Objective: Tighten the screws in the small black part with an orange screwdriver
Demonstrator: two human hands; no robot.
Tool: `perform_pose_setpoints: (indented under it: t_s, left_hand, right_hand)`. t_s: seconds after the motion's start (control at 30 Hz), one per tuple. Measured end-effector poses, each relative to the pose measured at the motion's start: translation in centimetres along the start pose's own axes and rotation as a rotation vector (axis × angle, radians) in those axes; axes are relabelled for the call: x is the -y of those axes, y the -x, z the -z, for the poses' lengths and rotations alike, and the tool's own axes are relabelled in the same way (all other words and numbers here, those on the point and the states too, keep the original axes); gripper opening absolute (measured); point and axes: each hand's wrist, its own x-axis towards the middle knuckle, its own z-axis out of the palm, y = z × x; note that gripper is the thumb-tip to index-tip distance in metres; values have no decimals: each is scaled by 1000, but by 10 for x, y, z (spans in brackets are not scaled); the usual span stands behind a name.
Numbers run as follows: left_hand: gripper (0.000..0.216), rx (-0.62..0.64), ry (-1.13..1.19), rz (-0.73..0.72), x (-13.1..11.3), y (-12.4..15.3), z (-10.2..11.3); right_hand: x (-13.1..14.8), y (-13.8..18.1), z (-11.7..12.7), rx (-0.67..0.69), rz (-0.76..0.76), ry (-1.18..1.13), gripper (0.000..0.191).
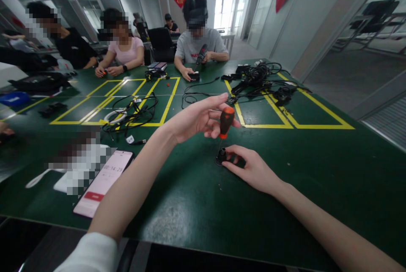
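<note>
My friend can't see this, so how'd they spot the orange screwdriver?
On the green table, look nearer than the yellow tape for a small black part. The screwdriver points down at it. Its dark handle has orange ends, unlike the black part.

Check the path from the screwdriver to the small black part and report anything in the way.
Nothing visible blocks it: the shaft of the screwdriver runs down to the small black part. The right grip holds that part from the side, off the shaft. Tip contact is unclear.

The orange-and-black screwdriver (227,123) stood nearly upright, handle up, its thin shaft reaching down to the small black part (220,157) on the near surface (203,198).
</note>
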Motion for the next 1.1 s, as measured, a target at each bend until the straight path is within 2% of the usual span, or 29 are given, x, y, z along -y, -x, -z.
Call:
perform_pose_setpoints:
  t_s: [0.2,0.5,0.77,1.1]
  left_hand:
    - [36,3,30,-10,2,-1,1]
    - [41,-57,-30,-18,-2,2,-2]
    - [47,13,-6,-21,1,0,-3]
    - [37,58,43,-5,2,-2,1]
  right_hand:
    - [1,0,0,-1,-8,-17,20]
    - [0,0,0,0,0,-9,19]
    - [1,0,0,1,-16,-14,20]
    - [2,0,1,3,-28,-19,21]
